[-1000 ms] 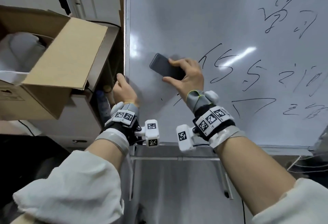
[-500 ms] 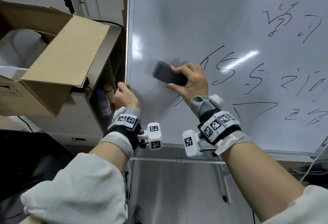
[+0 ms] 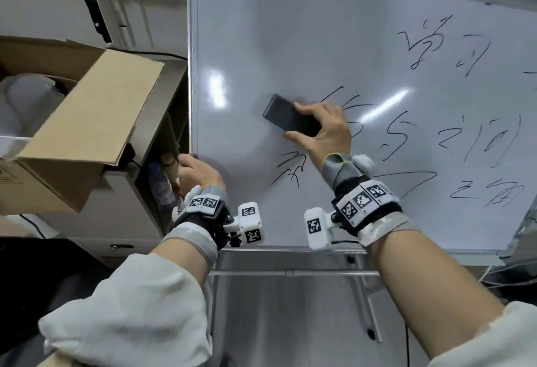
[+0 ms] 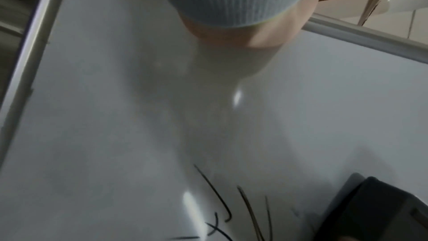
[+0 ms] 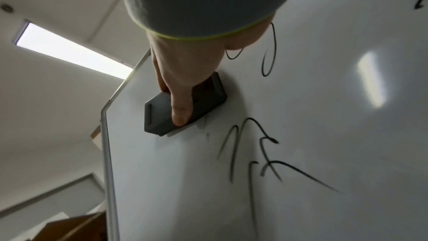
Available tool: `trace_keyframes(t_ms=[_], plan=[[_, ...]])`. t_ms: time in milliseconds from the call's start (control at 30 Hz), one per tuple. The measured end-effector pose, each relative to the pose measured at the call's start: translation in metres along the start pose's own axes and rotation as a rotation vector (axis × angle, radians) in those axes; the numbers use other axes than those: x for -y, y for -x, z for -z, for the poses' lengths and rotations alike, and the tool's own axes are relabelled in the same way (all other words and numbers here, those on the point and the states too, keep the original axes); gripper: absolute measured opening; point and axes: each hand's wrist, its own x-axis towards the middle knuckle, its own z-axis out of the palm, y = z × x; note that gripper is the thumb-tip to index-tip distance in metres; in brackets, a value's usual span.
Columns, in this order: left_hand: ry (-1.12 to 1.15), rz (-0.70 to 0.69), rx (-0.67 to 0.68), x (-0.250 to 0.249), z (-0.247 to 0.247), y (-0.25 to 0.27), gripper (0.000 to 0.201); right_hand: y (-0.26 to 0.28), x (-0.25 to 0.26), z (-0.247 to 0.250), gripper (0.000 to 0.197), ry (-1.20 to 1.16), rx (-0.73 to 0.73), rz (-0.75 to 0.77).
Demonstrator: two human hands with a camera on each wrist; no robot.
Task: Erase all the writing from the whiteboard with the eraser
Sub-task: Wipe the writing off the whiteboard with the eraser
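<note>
- The right hand [image 3: 321, 131] clamps the dark grey rectangular plastic eraser [image 3: 286, 116], fingers over its top edge and thumb under its lower edge, felt face flat against the glossy white metal-framed whiteboard [image 3: 290, 32].
- The eraser sits left of centre on the whiteboard, just left of the nearest black marker writing [image 3: 389, 134].
- The left hand [image 3: 197, 172] curls over the whiteboard's left frame edge, seemingly steadying it; how tightly it grips, I cannot tell.
- To do this step well, keep the felt fully flat and press evenly, so no streaks are left.
- Sweep rightward in overlapping passes, then down to the scribble [image 5: 254, 153] just below the eraser.
- Most writing lies right of the eraser, so the job looks barely begun.
- Keep the left hand bracing; a stand-mounted whiteboard may swing under pressure.
</note>
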Motion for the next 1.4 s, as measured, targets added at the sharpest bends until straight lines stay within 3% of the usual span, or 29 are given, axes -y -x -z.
trace_keyframes(t_ms=[333, 467, 633, 733, 833, 967, 1033, 1133, 1233, 1333, 1400], plan=[[-0.022, -0.177, -0.054, 0.022, -0.018, -0.019, 0.051, 0.107, -0.052, -0.042, 0.053, -0.020, 0.290, 0.112], [-0.013, -0.182, -0.041, 0.024, -0.019, -0.015, 0.050, 0.128, -0.057, -0.037, 0.054, 0.000, 0.313, 0.130], [-0.065, -0.147, -0.004, 0.025, -0.016, -0.013, 0.057, 0.089, -0.052, -0.007, 0.053, 0.047, 0.149, 0.074], [-0.046, -0.143, -0.055, 0.005, -0.010, -0.001, 0.056, 0.046, -0.039, 0.015, 0.055, 0.115, 0.108, 0.124], [0.078, -0.303, -0.163, -0.041, -0.013, 0.023, 0.048, 0.006, -0.025, 0.030, 0.056, 0.148, 0.065, 0.117], [0.115, -0.620, -0.209, -0.102, -0.033, 0.042, 0.062, -0.042, -0.018, 0.047, 0.055, 0.242, -0.037, 0.078], [0.101, -0.733, -0.175, -0.114, -0.047, 0.048, 0.065, -0.059, -0.019, 0.053, 0.054, 0.275, -0.098, 0.065], [-0.012, -0.762, -0.007, -0.102, -0.064, 0.057, 0.074, -0.067, -0.025, 0.054, 0.054, 0.281, -0.117, 0.066], [-0.112, -0.770, 0.045, -0.077, -0.075, 0.063, 0.077, -0.051, -0.038, 0.048, 0.056, 0.233, 0.030, 0.111], [-0.132, -0.685, 0.046, -0.063, -0.081, 0.070, 0.076, -0.021, -0.063, 0.039, 0.056, 0.181, 0.280, 0.175], [-0.143, -0.654, 0.036, -0.061, -0.085, 0.077, 0.076, -0.009, -0.077, 0.038, 0.054, 0.162, 0.363, 0.205]])
